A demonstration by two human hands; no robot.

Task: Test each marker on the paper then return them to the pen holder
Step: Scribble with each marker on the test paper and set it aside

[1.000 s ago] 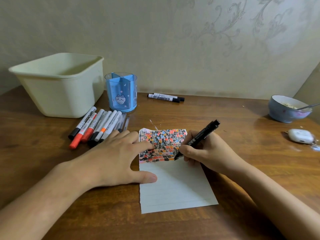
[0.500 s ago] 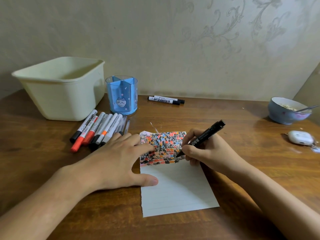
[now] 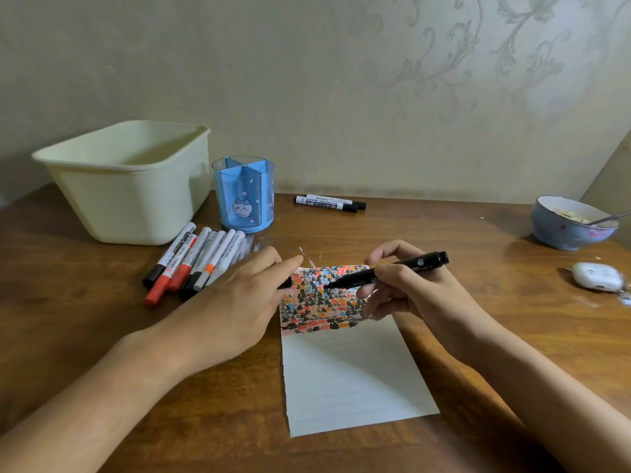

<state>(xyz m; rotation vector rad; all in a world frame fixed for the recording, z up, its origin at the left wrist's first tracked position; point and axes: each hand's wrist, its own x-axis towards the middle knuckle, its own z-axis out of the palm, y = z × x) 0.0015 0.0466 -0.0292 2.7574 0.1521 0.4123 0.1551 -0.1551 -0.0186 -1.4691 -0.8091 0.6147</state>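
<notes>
Your right hand [image 3: 420, 295] has its fingers curled round the uncapped black marker [image 3: 386, 271], tip just above the coloured patch at the far end of the paper [image 3: 345, 363], which lies near the front edge of the surface; your left hand [image 3: 239, 302] seems to pinch a small dark piece, probably the cap, though I cannot tell for sure. Miss the tip when you recap and you ink your fingers or the paper. The pen holder [image 3: 243, 196] stands toward the back edge with loose markers [image 3: 191, 264] in front of it — reach carelessly and you scatter them or tip it.
</notes>
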